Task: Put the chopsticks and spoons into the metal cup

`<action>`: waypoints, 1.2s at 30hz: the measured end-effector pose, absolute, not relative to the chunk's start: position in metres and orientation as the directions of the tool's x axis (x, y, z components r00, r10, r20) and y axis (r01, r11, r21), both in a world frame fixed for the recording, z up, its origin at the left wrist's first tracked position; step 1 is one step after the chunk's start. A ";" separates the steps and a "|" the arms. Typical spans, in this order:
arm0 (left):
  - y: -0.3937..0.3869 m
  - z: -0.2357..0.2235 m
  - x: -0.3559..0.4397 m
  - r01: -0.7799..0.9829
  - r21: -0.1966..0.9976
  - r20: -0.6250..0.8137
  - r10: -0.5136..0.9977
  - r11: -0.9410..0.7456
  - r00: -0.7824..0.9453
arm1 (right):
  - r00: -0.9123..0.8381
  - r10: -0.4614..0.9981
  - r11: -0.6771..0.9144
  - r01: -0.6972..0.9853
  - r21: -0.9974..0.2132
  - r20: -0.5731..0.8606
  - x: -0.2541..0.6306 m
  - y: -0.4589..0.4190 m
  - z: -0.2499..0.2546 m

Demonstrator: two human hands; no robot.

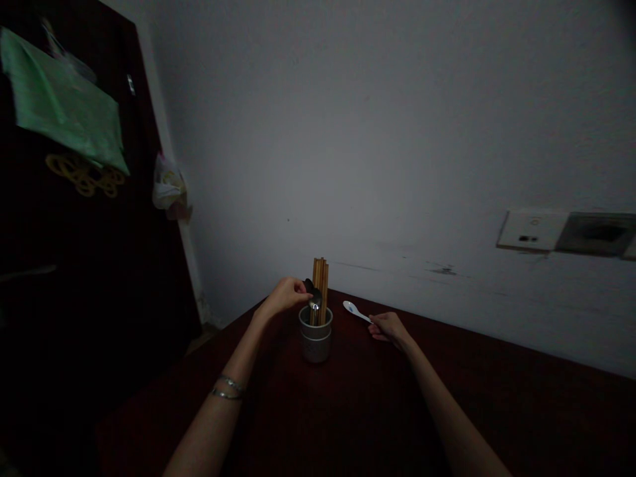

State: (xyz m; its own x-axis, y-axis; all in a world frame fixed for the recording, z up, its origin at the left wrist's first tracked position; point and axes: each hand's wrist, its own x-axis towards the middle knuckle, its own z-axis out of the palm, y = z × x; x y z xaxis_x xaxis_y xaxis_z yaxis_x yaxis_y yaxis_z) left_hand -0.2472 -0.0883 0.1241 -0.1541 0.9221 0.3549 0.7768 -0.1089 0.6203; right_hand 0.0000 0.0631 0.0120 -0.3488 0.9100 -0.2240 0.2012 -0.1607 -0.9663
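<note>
A grey utensil cup (316, 343) stands on a dark red-brown table (358, 404) near the wall. A bundle of wooden chopsticks (320, 281) sticks upright out of it. My left hand (285, 295) is pinched on a metal spoon (313, 296) at the cup's rim, bowl end up beside the chopsticks. To the right of the cup, my right hand (388, 327) grips the handle of a white ceramic spoon (356, 310), whose bowl points left toward the cup. Two thin bangles circle my left wrist.
A pale wall rises right behind the table, with a socket plate (531, 230) and a dark recess (599, 233) at right. On the left, a dark door carries a green bag (64, 106), a yellow ornament (85, 175) and a white bag (169, 187).
</note>
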 end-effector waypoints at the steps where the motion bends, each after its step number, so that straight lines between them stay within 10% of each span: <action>1: -0.088 0.123 -0.248 0.778 0.620 0.347 0.925 -0.102 -0.155 | -0.350 0.910 -0.157 0.205 -0.966 -0.223 0.000 0.063 0.012; 14: -0.082 0.113 -0.252 0.784 0.616 0.255 0.961 -0.074 -0.110 | -0.303 0.938 -0.063 0.322 -0.945 -0.166 0.004 0.074 0.015; 20: -0.084 0.115 -0.252 0.758 0.645 0.225 0.972 -0.095 -0.069 | -0.340 0.934 0.294 0.555 -0.778 0.111 0.009 0.071 0.053; 25: -0.082 0.111 -0.252 0.738 0.667 0.219 0.974 -0.103 -0.062 | -0.534 0.845 0.154 0.211 -0.965 0.018 -0.018 0.035 0.096; 36: -0.074 0.103 -0.258 0.771 0.625 0.230 0.973 -0.123 -0.031 | -0.936 0.341 0.376 0.047 -0.925 0.091 -0.052 -0.023 0.102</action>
State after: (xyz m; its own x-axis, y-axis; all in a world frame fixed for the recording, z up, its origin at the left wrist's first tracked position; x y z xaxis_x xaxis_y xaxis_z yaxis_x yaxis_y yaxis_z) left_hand -0.2584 -0.0745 0.1027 -0.0314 0.9728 0.2296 0.7709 -0.1226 0.6251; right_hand -0.0522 -0.0229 0.1022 -0.9358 0.3405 0.0909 0.0470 0.3761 -0.9254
